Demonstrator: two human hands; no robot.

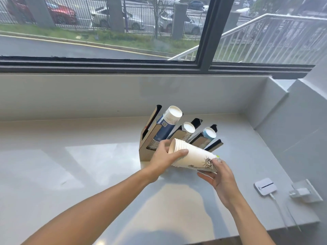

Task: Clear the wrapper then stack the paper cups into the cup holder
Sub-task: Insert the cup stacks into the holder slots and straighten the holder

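A stack of white paper cups [192, 157] with a drawn figure lies sideways between my hands, just in front of the cup holder [147, 151]. My left hand [165, 156] grips the stack at its open-rim end. My right hand [219, 175] holds the base end from below. The brown-and-black cardboard holder stands on the counter with slanted slots. Three slots hold cup stacks: a dark blue one [168, 124], a smaller white one [188, 129] and a light blue one [208, 133]. The rightmost slot [213, 145] shows no cups. No wrapper is visible.
The grey counter [88, 165] runs below a window sill and ends at a wall on the right. A small white device [265, 186] with a cable lies at the right, beside a wall socket with a white plug [300, 192].
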